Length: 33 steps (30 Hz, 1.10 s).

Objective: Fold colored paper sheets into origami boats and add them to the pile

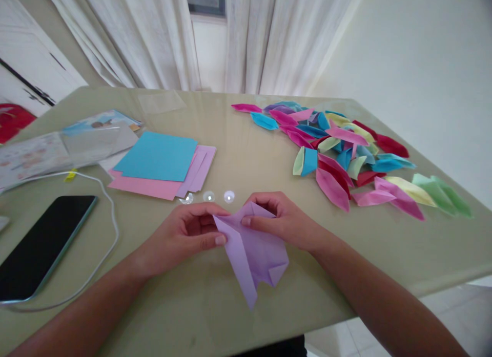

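Observation:
A lilac sheet of origami paper (265,244), creased and partly folded, is held up above the near part of the table. My left hand (192,231) pinches its upper left edge between thumb and fingers. On the upper right, my right hand (279,221) grips the paper, thumb on the near face and fingers behind it. The paper's lower end hangs free, with a long flap on the left and a small folded corner at lower right. Just beyond my left hand lie small clear round pieces (208,196).
Blue sheets (157,154) lie over pink and lilac ones at left. A phone (46,247), a white cable (115,224) and plastic packets (34,160) are further left. Many folded paper pieces (334,185) are heaped at right on the table (215,306). Curtains (253,44) hang behind.

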Tool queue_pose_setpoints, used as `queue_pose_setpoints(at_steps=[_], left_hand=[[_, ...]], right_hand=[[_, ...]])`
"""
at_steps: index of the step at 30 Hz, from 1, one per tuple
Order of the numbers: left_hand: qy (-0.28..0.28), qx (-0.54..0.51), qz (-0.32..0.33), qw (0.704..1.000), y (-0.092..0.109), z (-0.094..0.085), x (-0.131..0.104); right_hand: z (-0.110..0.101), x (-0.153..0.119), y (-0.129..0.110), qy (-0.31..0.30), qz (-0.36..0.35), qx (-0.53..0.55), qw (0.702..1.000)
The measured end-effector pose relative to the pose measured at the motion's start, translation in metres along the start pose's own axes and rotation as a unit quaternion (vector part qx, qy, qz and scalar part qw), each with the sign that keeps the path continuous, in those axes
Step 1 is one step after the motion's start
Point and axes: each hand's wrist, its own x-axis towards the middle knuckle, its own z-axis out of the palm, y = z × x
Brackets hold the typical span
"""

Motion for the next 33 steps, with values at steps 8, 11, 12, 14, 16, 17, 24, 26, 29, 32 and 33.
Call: queue_pose_setpoints(at_steps=[8,11,12,14,16,17,24,26,29,32,33], left_hand=[[-0.028,-0.031,-0.003,0.999,-0.001,0.001,0.0],[-0.038,-0.036,-0.006,0.999,-0.002,0.003,0.0],[-0.043,-0.037,-0.006,0.998,-0.003,0.004,0.0],[-0.05,-0.038,-0.006,0.998,-0.004,0.004,-0.001],[-0.05,-0.034,0.001,0.998,-0.004,0.004,-0.001],[-0.046,-0.029,0.008,0.998,-0.004,0.004,-0.001],[0.011,0.011,0.045,0.999,-0.005,0.006,0.002],[0.032,0.014,0.051,0.998,-0.005,0.009,0.002],[0.057,0.004,0.058,0.997,-0.005,0.015,0.001],[0.08,0.015,0.057,0.995,-0.003,0.018,0.0],[0.084,0.023,0.058,0.994,-0.003,0.019,0.0]], right_hand=[[0.002,0.0,-0.002,0.006,-0.006,-0.014,1.0],[0.003,-0.001,-0.002,-0.006,-0.01,-0.005,1.0],[0.003,-0.001,-0.002,-0.011,-0.012,0.005,1.0],[0.003,0.0,-0.001,-0.018,-0.014,0.034,0.999],[0.003,0.0,0.001,-0.015,-0.017,0.061,0.998],[0.003,0.001,0.001,-0.011,-0.02,0.072,0.997],[0.006,0.001,0.003,0.004,-0.048,0.119,0.992],[0.008,0.0,0.004,0.011,-0.057,0.115,0.992],[0.012,0.001,0.007,0.028,-0.062,0.098,0.993],[0.014,0.002,0.009,0.036,-0.063,0.084,0.994],[0.015,0.002,0.01,0.039,-0.064,0.082,0.994]])
